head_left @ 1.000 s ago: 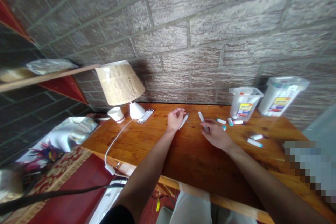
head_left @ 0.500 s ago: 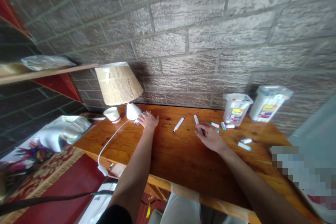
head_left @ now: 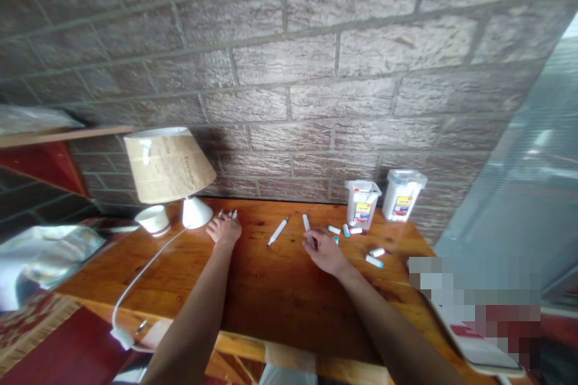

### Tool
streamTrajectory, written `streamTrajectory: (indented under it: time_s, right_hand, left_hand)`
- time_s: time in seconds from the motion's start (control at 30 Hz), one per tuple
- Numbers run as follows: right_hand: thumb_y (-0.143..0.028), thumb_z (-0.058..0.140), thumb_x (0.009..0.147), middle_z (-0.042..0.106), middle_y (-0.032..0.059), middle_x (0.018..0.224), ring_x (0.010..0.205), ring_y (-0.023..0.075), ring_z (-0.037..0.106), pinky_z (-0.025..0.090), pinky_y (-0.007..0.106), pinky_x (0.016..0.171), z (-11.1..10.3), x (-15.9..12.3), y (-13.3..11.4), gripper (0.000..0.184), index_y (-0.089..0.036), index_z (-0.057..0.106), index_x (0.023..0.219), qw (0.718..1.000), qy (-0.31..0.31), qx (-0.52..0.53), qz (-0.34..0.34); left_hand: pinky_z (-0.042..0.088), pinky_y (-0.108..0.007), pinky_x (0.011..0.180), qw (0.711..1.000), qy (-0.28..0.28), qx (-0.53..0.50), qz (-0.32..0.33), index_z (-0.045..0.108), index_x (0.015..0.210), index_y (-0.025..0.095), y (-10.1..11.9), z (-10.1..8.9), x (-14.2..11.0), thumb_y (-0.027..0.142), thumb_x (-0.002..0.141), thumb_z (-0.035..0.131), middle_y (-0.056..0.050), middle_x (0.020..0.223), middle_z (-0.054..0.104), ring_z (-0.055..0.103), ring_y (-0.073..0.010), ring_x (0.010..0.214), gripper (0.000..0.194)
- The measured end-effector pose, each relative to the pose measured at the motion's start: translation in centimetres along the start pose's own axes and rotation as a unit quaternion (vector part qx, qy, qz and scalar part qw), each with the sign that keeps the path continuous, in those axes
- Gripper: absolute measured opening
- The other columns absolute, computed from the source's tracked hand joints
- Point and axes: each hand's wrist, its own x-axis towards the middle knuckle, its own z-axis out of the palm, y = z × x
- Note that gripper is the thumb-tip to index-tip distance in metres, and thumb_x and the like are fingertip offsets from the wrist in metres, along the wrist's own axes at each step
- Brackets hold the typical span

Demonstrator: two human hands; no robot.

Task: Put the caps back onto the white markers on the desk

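Observation:
My left hand [head_left: 224, 230] lies with its fingers stretched over several white marker pens [head_left: 235, 214] beside the lamp base. The pens' ends show past the fingers; the rest is covered. My right hand [head_left: 324, 249] is closed around the lower part of a white marker pen [head_left: 306, 222], whose upper end points toward the wall. Between my hands a white double-ended marker [head_left: 277, 232] with dark uncapped tips rests slantwise on the desk. Short white caps with teal ends [head_left: 346, 230] are scattered just right of my right hand, and two more caps [head_left: 374, 261] lie farther right.
Two clear plastic boxes with labels [head_left: 362, 204] [head_left: 403, 197] stand at the back right. At the left are a lamp with a paper-like shade [head_left: 169, 165], its white cord [head_left: 147, 267] and a paper cup [head_left: 153, 220]. A brick-patterned wall [head_left: 289, 102] closes off the wooden desk's [head_left: 262, 295] back.
My left hand has moved left from the uncapped marker onto the pens by the lamp. My right hand keeps its hold on a marker. The view has swung to the right.

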Motion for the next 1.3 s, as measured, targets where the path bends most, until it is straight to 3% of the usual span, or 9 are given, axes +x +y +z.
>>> streamTrajectory:
  time_s: [0.17,0.33,0.47,0.57,0.8,1.0,1.17,1.3]
  right_hand:
    - [-0.022,0.061,0.086,0.068,0.0075,0.098,0.085,0.0169,0.064,0.051,0.031,0.084,0.1,0.3,0.2,0.017,-0.019,0.072,0.099,1.0,0.003,-0.004,-0.001]
    - [-0.022,0.061,0.087,0.068,0.0071,0.095,0.082,0.0168,0.063,0.05,0.029,0.081,-0.1,0.5,0.3,0.017,-0.018,0.073,0.099,1.0,0.004,-0.014,-0.003]
    - [-0.022,0.06,0.088,0.069,0.0077,0.095,0.081,0.017,0.063,0.05,0.029,0.078,-0.1,0.6,0.3,0.017,-0.018,0.073,0.098,1.0,-0.001,-0.012,-0.006]
    - [-0.023,0.06,0.088,0.07,0.0067,0.095,0.081,0.0165,0.063,0.05,0.027,0.077,-0.1,0.6,0.3,0.016,-0.019,0.073,0.098,1.0,0.0,-0.012,-0.004]
    - [-0.019,0.061,0.087,0.071,0.0057,0.098,0.085,0.0158,0.065,0.05,0.025,0.079,-0.1,0.7,0.1,0.013,-0.02,0.073,0.091,1.0,0.006,-0.01,-0.008]
    - [-0.021,0.069,0.081,0.07,0.0035,0.088,0.077,0.0148,0.063,0.048,0.026,0.077,-0.3,0.7,0.0,0.01,-0.02,0.075,0.089,0.999,0.012,-0.029,0.013]
    - [-0.027,0.07,0.081,0.066,0.0004,0.071,0.066,0.0134,0.058,0.044,0.024,0.068,-0.1,0.8,0.1,0.009,-0.02,0.075,0.083,0.999,0.004,-0.027,0.029]
    - [-0.03,0.068,0.082,0.064,-0.0023,0.064,0.059,0.0117,0.055,0.041,0.023,0.061,0.0,0.8,0.1,0.012,-0.021,0.074,0.083,0.999,-0.016,-0.006,0.031]
  left_hand:
    - [0.034,-0.053,0.103,0.994,-0.046,-0.001,0.101,0.065,0.12,0.008,1.7,-0.6,-1.6,0.025,0.09,0.044,-0.029,0.127,0.061,0.05,-0.0422,0.127,0.041]
    - [0.046,-0.035,0.087,0.961,-0.129,-0.058,0.239,0.074,0.096,0.022,3.2,-1.0,-3.4,0.041,0.083,0.059,-0.01,0.1,0.075,0.067,-0.0299,0.099,0.027]
    - [0.045,-0.025,0.065,0.913,-0.212,-0.162,0.308,0.076,0.084,0.02,3.1,-1.1,-3.8,0.056,0.074,0.066,-0.004,0.079,0.074,0.067,-0.0232,0.078,0.038]
    - [0.043,-0.024,0.06,0.877,-0.256,-0.244,0.324,0.076,0.084,0.018,2.8,-0.9,-3.5,0.06,0.072,0.067,-0.004,0.078,0.074,0.066,-0.0218,0.073,0.045]
    - [0.042,-0.022,0.056,0.844,-0.308,-0.273,0.343,0.076,0.085,0.015,3.0,-0.2,-3.4,0.059,0.071,0.069,-0.004,0.076,0.073,0.063,-0.0173,0.066,0.046]
    - [0.037,-0.022,0.047,0.817,-0.389,-0.298,0.304,0.071,0.081,0.014,4.0,-0.1,-4.6,0.06,0.061,0.078,-0.002,0.064,0.067,0.052,-0.0118,0.049,0.05]
    - [0.034,-0.023,0.051,0.804,-0.391,-0.232,0.384,0.067,0.062,0.015,4.7,0.2,-5.3,0.064,0.069,0.069,-0.001,0.055,0.062,0.051,-0.0122,0.051,0.049]
    - [0.033,-0.024,0.052,0.81,-0.378,-0.194,0.406,0.064,0.057,0.016,4.8,0.1,-5.4,0.063,0.076,0.061,-0.002,0.054,0.063,0.051,-0.0127,0.051,0.051]
